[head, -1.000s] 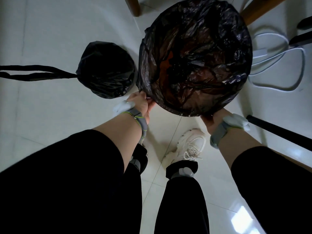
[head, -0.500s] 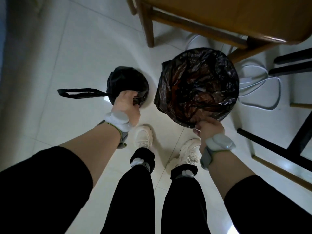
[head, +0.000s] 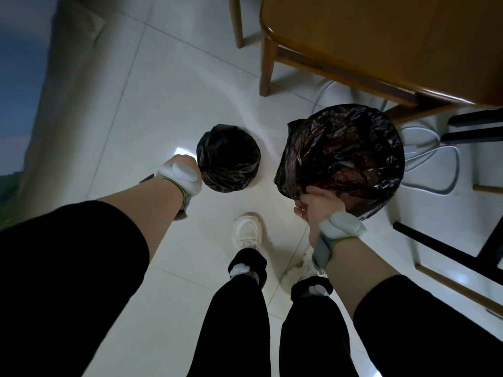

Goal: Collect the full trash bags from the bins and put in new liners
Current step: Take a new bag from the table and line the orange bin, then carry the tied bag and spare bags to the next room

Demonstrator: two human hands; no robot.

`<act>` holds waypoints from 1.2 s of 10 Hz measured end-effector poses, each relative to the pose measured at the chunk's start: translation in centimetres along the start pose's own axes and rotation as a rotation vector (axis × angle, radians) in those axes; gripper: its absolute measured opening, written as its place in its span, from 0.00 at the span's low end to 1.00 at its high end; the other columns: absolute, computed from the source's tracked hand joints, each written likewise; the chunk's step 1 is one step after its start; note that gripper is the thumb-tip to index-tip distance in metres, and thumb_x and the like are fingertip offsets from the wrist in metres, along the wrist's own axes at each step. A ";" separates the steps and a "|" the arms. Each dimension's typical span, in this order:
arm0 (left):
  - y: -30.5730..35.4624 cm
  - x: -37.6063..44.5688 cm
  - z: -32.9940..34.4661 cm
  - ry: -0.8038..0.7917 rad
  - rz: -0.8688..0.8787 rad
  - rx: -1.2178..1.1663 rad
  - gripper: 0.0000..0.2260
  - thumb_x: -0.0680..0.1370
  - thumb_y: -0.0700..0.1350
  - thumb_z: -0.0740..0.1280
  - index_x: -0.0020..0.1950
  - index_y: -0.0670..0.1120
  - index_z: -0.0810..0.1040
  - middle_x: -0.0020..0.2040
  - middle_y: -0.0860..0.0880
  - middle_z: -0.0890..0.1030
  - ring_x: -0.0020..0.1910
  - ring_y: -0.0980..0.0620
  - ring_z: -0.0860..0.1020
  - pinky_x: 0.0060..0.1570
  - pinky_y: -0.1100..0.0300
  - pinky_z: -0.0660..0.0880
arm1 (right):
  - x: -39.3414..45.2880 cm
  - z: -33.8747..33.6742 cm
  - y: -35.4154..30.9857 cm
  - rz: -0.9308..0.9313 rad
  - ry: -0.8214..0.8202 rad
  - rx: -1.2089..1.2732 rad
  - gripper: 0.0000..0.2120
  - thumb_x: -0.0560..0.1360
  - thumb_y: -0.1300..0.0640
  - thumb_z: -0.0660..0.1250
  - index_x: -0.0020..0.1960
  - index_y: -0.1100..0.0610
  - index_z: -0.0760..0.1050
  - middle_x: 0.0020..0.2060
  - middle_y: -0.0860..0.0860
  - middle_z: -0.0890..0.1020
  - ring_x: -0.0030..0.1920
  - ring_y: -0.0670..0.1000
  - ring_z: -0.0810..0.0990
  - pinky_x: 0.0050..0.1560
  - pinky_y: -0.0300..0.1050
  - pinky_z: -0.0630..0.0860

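— What's she got hold of there?

— The left hand (head: pixel 183 165) is at the near-left side of the full trash bag (head: pixel 228 158), a small tied black bundle. The knuckles are curled against the plastic, but the wrist strap covers the fingers, so I cannot tell whether it is really gripping.

— And the other one?

— The right hand (head: pixel 319 204) pinches the near edge of the black liner (head: pixel 343 156), fingers curled round a fold of plastic. The liner is spread over the mouth of the bin; the bin itself is hidden under it.

— Where do they sit?

— On the white tiled floor (head: pixel 130 110), the bag well left of the lined bin, with bare tile between. The bin is just beside the leg of a wooden table (head: pixel 381 39), near white cables (head: pixel 441 159) on the floor. Her white shoe (head: pixel 247 229) stands on the near side, between the two.
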State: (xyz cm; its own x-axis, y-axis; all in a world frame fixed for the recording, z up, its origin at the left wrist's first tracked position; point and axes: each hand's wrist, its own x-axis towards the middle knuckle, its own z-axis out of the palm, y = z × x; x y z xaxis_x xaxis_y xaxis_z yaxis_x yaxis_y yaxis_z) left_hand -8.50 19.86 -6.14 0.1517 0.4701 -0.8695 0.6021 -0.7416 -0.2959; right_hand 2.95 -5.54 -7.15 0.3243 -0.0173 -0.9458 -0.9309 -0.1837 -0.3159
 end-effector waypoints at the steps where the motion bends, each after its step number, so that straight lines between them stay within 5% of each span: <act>1: -0.9 -1.1 1.2 0.242 -0.023 -0.189 0.17 0.76 0.58 0.61 0.59 0.49 0.70 0.61 0.47 0.69 0.62 0.46 0.69 0.53 0.53 0.67 | -1.5 1.1 -0.4 -0.065 0.047 -0.069 0.10 0.74 0.71 0.62 0.51 0.60 0.74 0.35 0.57 0.78 0.22 0.46 0.79 0.27 0.39 0.78; 2: -2.1 -1.0 1.9 0.314 -0.020 -0.157 0.29 0.72 0.62 0.64 0.66 0.47 0.64 0.66 0.47 0.69 0.67 0.45 0.66 0.66 0.50 0.62 | -2.5 1.9 -1.0 -0.089 -0.005 -0.066 0.12 0.75 0.71 0.61 0.55 0.60 0.73 0.33 0.57 0.77 0.22 0.47 0.78 0.27 0.38 0.77; 3: -3.0 0.8 2.8 0.310 -0.049 -0.070 0.29 0.69 0.56 0.66 0.65 0.47 0.64 0.61 0.47 0.72 0.65 0.44 0.67 0.69 0.47 0.57 | -2.7 2.8 -0.5 -0.155 0.015 -0.204 0.08 0.74 0.68 0.63 0.49 0.57 0.75 0.35 0.54 0.78 0.31 0.49 0.79 0.36 0.43 0.79; 4: -3.1 1.4 3.5 0.259 -0.008 0.048 0.14 0.65 0.51 0.62 0.49 0.51 0.71 0.44 0.48 0.69 0.53 0.45 0.66 0.58 0.51 0.61 | -2.7 3.7 0.2 -0.153 0.000 -0.245 0.08 0.74 0.68 0.63 0.47 0.56 0.74 0.36 0.54 0.78 0.34 0.51 0.79 0.43 0.47 0.78; 5: -2.6 0.6 2.9 0.099 0.018 0.014 0.02 0.67 0.47 0.59 0.39 0.52 0.69 0.38 0.50 0.68 0.47 0.47 0.65 0.48 0.54 0.62 | -2.8 4.2 0.7 -0.138 -0.011 -0.248 0.07 0.75 0.68 0.62 0.48 0.57 0.73 0.36 0.54 0.77 0.34 0.51 0.78 0.41 0.46 0.78; 6: -1.7 -0.6 2.7 0.065 0.124 -0.178 0.11 0.79 0.45 0.57 0.59 0.48 0.73 0.56 0.49 0.76 0.57 0.46 0.74 0.54 0.55 0.71 | -3.4 4.3 0.7 -0.131 -0.033 -0.242 0.07 0.75 0.68 0.62 0.48 0.57 0.73 0.36 0.54 0.77 0.34 0.51 0.78 0.39 0.44 0.78; 7: -1.4 -4.2 2.3 0.193 0.220 -0.504 0.13 0.81 0.45 0.54 0.57 0.41 0.75 0.56 0.42 0.79 0.55 0.42 0.77 0.51 0.52 0.72 | -5.5 4.2 0.2 -0.146 -0.011 -0.258 0.07 0.75 0.68 0.63 0.48 0.58 0.74 0.36 0.54 0.78 0.34 0.52 0.78 0.37 0.44 0.78; 8: -1.9 -8.0 1.1 0.273 0.211 -0.680 0.15 0.81 0.46 0.55 0.53 0.39 0.77 0.50 0.39 0.80 0.50 0.39 0.78 0.49 0.48 0.73 | -8.3 3.4 -2.1 -0.071 -0.069 -0.134 0.14 0.77 0.68 0.58 0.37 0.58 0.76 0.27 0.54 0.77 0.27 0.52 0.78 0.29 0.41 0.76; 9: -3.3 -11.8 -1.0 0.254 0.259 -0.735 0.15 0.82 0.47 0.55 0.52 0.39 0.77 0.50 0.42 0.80 0.47 0.42 0.77 0.47 0.54 0.71 | -12.6 2.3 -5.3 0.041 -0.159 -0.005 0.25 0.81 0.68 0.48 0.29 0.58 0.71 0.18 0.55 0.72 0.18 0.51 0.74 0.20 0.38 0.70; 10: -4.7 -16.7 -4.0 0.307 0.297 -0.693 0.14 0.82 0.49 0.55 0.49 0.42 0.76 0.45 0.45 0.78 0.42 0.46 0.74 0.43 0.59 0.65 | -17.3 1.4 -7.6 0.041 -0.194 -0.037 0.18 0.81 0.67 0.49 0.36 0.58 0.69 0.21 0.55 0.73 0.18 0.52 0.75 0.21 0.38 0.72; 11: -5.3 -20.8 -6.2 0.337 0.295 -0.698 0.14 0.81 0.50 0.56 0.49 0.42 0.77 0.43 0.45 0.78 0.41 0.45 0.74 0.41 0.58 0.66 | -21.0 0.1 -9.3 0.044 -0.217 -0.024 0.21 0.81 0.66 0.51 0.32 0.59 0.73 0.19 0.54 0.76 0.19 0.52 0.77 0.22 0.41 0.75; 12: -5.9 -27.0 -9.4 0.354 0.338 -0.762 0.15 0.80 0.49 0.58 0.49 0.42 0.80 0.44 0.44 0.81 0.41 0.43 0.77 0.40 0.57 0.70 | -26.4 -1.2 -11.3 0.015 -0.245 0.019 0.08 0.72 0.71 0.62 0.36 0.62 0.74 0.22 0.56 0.78 0.20 0.52 0.78 0.23 0.43 0.77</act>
State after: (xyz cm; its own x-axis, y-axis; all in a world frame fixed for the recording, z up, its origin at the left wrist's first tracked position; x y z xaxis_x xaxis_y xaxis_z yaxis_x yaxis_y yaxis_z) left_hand -8.73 16.01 22.82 0.5712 0.4979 -0.6526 0.8182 -0.4084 0.4046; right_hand 5.14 -4.18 21.51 0.2620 0.2192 -0.9398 -0.9390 -0.1671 -0.3007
